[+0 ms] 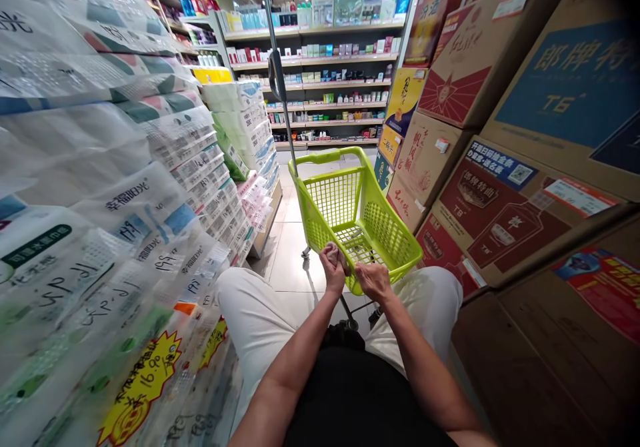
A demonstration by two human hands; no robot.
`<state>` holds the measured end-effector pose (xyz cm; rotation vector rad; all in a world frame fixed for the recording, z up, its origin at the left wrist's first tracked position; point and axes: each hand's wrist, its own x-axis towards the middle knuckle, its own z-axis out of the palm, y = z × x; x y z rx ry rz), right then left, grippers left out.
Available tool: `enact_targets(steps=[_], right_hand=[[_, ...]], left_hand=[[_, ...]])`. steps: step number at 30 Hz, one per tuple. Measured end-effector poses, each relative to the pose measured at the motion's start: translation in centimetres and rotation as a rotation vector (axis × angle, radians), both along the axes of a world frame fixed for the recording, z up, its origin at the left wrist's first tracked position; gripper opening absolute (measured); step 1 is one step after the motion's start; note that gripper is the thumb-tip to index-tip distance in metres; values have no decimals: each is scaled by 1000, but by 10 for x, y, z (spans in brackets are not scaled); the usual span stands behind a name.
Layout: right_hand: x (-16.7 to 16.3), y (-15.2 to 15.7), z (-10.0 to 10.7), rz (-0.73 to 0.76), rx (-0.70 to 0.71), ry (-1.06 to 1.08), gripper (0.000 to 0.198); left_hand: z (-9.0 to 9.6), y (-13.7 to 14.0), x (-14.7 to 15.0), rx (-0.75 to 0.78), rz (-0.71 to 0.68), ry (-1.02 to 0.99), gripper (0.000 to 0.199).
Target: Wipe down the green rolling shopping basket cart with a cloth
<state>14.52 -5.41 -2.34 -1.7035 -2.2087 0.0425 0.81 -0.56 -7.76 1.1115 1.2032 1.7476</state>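
Observation:
A lime-green shopping cart with perforated plastic walls stands on the floor in front of my knees, its basket holding nothing I can see. My left hand is closed around a crumpled, greyish-pink cloth at the near left of the basket rim. Just to its right, my right hand is closed with curled fingers over the near rim. A thin metal pole with a dark clip rises from the cart's far left corner.
Wrapped tissue packs with handwritten prices are stacked high on the left. Printed cardboard cartons form a wall on the right. Tiled floor runs between them toward shelves of small boxed goods at the back.

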Motion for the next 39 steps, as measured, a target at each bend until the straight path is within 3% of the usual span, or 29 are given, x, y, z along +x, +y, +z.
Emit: enact_targets(steps=[3,5,9,12,18,24,30,32,39], right_hand=[[6,-2,6,-13,-58,-11,65],[6,1,16,-64,-131,1,70],[-12,12,39,-176,-193,143,74],[-31,20,41,-107,-117,224,71],[-32,27,19,67,61,267,72],[-19,28,13,140,142,244,68],[-15,29,11,164,120,239,67],[-13,29,12,177,110,248,66],[-8,23,12,199,104,282,72]], left_hand=[[-23,-7,1,-205,11,-110,47],[-26,-4,-2,-281,8,-138,46],[1,15,-10,-149,65,-45,42],[15,19,-8,-107,70,-32,43],[6,7,-5,-127,-66,-128,46],[16,21,-11,-139,61,-82,38],[5,-8,4,140,-4,216,27],[7,-10,3,165,-17,267,26],[12,6,-11,60,174,246,29]])
